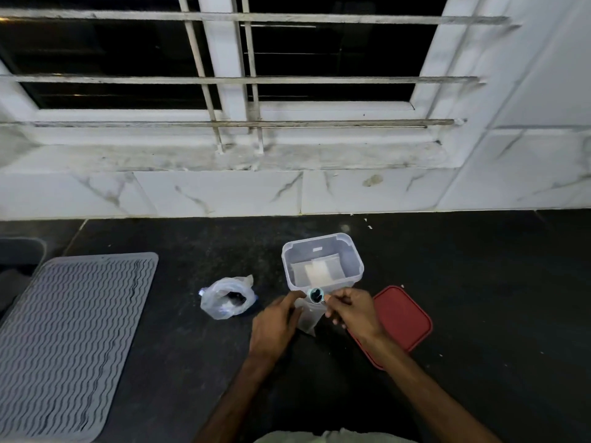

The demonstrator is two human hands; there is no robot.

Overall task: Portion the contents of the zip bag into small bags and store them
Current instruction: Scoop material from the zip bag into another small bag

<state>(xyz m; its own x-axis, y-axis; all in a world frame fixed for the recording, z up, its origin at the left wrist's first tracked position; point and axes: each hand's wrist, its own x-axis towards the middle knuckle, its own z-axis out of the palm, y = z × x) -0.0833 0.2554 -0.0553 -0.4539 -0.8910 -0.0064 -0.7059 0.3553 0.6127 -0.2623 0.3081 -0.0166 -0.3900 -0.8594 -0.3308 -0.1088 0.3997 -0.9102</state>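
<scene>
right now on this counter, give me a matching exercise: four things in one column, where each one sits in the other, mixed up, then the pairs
Things:
1. red lid
2. grey ridged mat
3. crumpled zip bag
4. clear plastic tub

Places:
A. just beyond the two hands, holding flat packets
B. far left of the counter
C. under the right forearm, right of the tub
D. left of the tub, open, dark contents showing

Pairs: 1-C, 2-B, 3-D, 4-A
</scene>
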